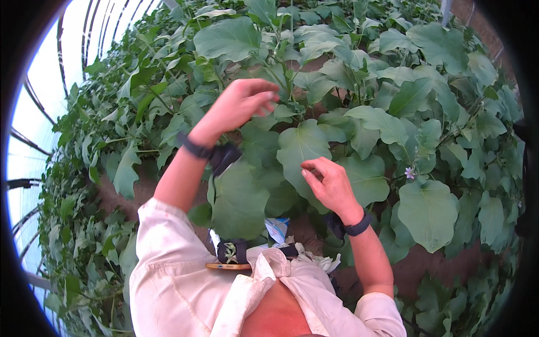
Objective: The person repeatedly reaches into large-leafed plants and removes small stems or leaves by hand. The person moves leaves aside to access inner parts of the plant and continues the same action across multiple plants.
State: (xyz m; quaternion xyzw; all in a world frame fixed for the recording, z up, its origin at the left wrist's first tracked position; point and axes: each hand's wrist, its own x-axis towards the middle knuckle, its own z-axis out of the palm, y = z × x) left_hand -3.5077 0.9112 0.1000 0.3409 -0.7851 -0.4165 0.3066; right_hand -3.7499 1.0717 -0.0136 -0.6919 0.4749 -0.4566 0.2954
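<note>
My left hand [250,101] is raised beside the upright stem [289,82] of an eggplant plant. Its fingers are bent and slightly apart, a little blurred, with nothing visible in them. Lower and to the right, my right hand [330,181] hovers over a broad eggplant leaf [304,147]. The thumb and fingertips are drawn close together, and whether something small sits between them is hidden. Each wrist wears a dark strap, the left strap [194,146] with a black box [225,158] and the right strap [358,224] with a dark one.
Dense eggplant foliage fills the front and both sides, with a pale purple flower [409,172] at right. A string [291,33] hangs by the stem. Curved greenhouse ribs [36,101] stand left. At my waist are a phone [227,266], crumpled white material [322,260] and a blue-white packet [278,229].
</note>
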